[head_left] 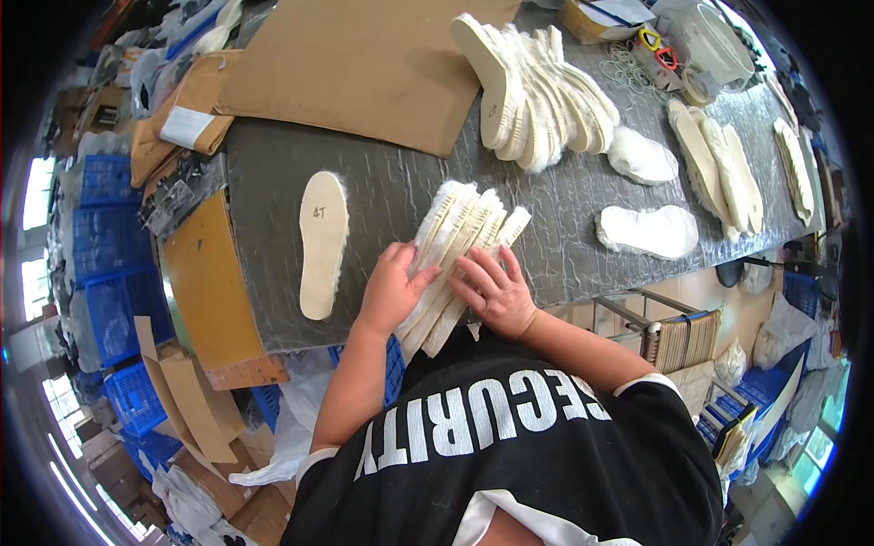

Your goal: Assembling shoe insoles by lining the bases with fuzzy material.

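A fanned stack of cream fleece-lined insoles (460, 238) lies at the near edge of the grey table (382, 187). My left hand (390, 289) rests on the stack's left side, fingers spread over the edges. My right hand (496, 289) presses flat on its right side. Neither hand lifts anything. A single insole (323, 244) lies sole-up to the left of my left hand, apart from the stack.
A larger pile of insoles (537, 86) stands at the back, with fluffy insoles (648, 230) and flat ones (719, 168) to the right. A brown cardboard sheet (364, 64) covers the far left. Tape rolls (665, 56) sit far right. Blue crates (114, 237) stand on the left.
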A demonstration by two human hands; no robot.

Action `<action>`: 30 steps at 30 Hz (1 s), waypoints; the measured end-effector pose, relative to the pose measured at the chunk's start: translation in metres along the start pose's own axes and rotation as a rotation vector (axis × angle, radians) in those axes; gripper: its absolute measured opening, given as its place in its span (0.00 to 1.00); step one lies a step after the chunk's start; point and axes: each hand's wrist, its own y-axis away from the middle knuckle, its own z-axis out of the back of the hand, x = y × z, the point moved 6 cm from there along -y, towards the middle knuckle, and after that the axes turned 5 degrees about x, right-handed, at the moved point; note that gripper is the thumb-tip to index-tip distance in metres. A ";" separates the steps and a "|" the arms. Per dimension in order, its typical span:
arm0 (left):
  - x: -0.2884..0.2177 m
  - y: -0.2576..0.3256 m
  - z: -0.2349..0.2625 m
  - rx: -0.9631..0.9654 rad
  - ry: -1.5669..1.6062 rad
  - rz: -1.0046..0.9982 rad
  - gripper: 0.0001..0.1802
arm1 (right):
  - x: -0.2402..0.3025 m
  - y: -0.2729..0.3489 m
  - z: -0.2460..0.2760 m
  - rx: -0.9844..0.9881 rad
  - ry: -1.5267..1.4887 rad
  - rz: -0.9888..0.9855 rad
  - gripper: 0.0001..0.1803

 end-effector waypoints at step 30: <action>-0.019 0.005 -0.004 -0.092 -0.226 -0.015 0.36 | -0.001 0.004 0.006 -0.090 -0.089 0.054 0.21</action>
